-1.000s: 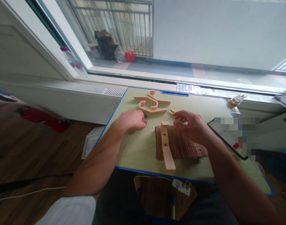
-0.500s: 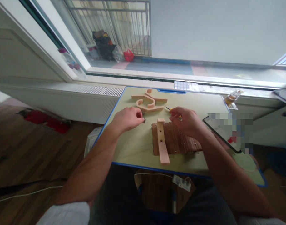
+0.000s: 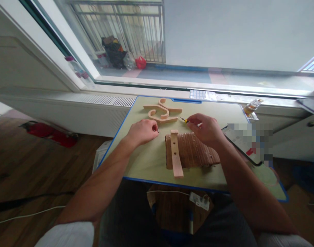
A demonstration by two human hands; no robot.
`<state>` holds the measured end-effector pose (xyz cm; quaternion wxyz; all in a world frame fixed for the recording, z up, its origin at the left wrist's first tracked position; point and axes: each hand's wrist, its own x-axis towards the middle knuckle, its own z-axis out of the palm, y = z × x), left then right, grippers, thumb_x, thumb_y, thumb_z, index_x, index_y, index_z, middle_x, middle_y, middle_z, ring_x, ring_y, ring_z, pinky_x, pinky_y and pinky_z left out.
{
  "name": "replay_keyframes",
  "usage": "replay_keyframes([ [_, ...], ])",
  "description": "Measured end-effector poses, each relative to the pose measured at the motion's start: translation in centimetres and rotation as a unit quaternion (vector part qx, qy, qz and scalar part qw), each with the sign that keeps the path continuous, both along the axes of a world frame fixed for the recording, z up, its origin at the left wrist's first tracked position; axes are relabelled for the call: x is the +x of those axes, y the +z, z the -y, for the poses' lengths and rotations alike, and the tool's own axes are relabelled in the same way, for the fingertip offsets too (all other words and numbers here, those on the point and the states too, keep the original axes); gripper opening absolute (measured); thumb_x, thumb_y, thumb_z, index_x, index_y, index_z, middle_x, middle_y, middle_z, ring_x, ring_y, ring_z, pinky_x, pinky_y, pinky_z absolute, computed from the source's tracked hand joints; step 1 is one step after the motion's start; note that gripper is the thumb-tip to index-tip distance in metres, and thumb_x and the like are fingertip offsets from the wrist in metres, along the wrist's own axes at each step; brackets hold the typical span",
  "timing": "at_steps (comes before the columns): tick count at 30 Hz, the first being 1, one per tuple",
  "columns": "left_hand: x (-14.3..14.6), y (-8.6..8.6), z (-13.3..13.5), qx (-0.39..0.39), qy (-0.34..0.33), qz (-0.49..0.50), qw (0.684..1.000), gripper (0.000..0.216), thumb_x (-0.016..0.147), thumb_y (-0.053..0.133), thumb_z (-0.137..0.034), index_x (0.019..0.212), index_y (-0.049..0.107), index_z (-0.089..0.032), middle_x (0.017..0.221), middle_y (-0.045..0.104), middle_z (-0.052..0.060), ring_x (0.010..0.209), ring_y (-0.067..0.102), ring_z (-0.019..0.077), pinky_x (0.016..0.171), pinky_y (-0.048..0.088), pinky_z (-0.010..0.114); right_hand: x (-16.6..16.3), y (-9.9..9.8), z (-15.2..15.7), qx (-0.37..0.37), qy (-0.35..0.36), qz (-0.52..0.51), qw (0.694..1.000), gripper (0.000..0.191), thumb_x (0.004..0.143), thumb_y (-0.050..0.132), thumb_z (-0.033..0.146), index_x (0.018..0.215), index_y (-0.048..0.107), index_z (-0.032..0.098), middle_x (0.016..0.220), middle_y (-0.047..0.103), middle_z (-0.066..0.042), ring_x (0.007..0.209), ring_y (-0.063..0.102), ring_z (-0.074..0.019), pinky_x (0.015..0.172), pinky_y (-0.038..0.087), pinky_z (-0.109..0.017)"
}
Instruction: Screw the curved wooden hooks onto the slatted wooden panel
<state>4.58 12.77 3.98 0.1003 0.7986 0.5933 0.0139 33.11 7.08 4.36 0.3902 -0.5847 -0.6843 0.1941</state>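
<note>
My right hand grips a small screwdriver with a yellow and black handle, its thin tip pointing left. The fingers of my left hand are pinched on a tiny dark metal piece, too small to name. Between and below the hands lies a brown, ribbed board. Across its left end rests a pale wooden strip with two holes and a raised block at its far end. Beyond the hands, curved wooden hooks lie on the table.
The pale green table has a blue edge. At its right lies a tablet-like device, partly blurred out. A bottle stands beyond the right edge, and a radiator runs behind at the left, below the window.
My right hand has tilted slightly, and more of the screwdriver's yellow part shows. My left hand has moved very little and still pinches the small piece.
</note>
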Motion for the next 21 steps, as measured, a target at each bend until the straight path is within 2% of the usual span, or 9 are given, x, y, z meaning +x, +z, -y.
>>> replay_keyframes([
  [4,-0.3,-0.1,0.2,0.005,-0.003,0.011,1.000,0.022,0.090,0.066,-0.036,0.101,0.083,-0.028,0.111,0.087,0.007,0.096,0.078,0.0284,0.076,0.051,0.036,-0.4,-0.1,0.0,-0.007,0.001,0.002,1.000,0.023,0.092,0.071,0.029,0.107,0.086,0.020,0.096,0.087,-0.009,0.086,0.078,-0.0221,0.083,0.059,-0.038],
  [11,0.8,0.3,0.2,0.031,-0.035,-0.041,0.998,0.023,0.093,0.062,-0.030,0.101,0.084,-0.027,0.118,0.087,0.009,0.106,0.078,0.0298,0.084,0.054,0.038,-0.8,-0.6,0.1,-0.033,0.005,0.004,0.999,0.021,0.093,0.072,0.031,0.107,0.086,0.023,0.096,0.088,-0.008,0.088,0.080,-0.0231,0.083,0.059,-0.038],
  [17,0.2,0.9,-0.6,0.037,-0.062,-0.035,0.997,0.015,0.087,0.067,-0.027,0.090,0.082,-0.026,0.106,0.085,0.010,0.099,0.078,0.0303,0.082,0.053,0.038,-0.6,-0.5,-0.1,-0.020,0.003,0.000,1.000,0.022,0.092,0.072,0.033,0.106,0.086,0.022,0.098,0.089,-0.009,0.084,0.079,-0.0227,0.081,0.059,-0.039],
  [19,-0.4,1.0,-0.2,0.040,-0.054,0.036,0.997,0.012,0.085,0.069,-0.028,0.090,0.080,-0.025,0.100,0.083,0.008,0.092,0.076,0.0275,0.079,0.053,0.037,-0.6,0.0,0.2,-0.005,0.001,-0.010,1.000,0.021,0.093,0.072,0.032,0.105,0.086,0.022,0.097,0.088,-0.009,0.083,0.078,-0.0214,0.082,0.060,-0.039],
  [21,-0.7,1.3,0.8,0.020,-0.049,0.196,0.979,0.012,0.086,0.071,-0.029,0.092,0.078,-0.024,0.091,0.079,0.005,0.082,0.071,0.0217,0.074,0.052,0.033,-0.9,0.6,0.9,0.020,0.007,-0.037,0.999,0.019,0.094,0.073,0.033,0.103,0.086,0.022,0.093,0.087,-0.007,0.081,0.076,-0.0201,0.082,0.060,-0.038],
])
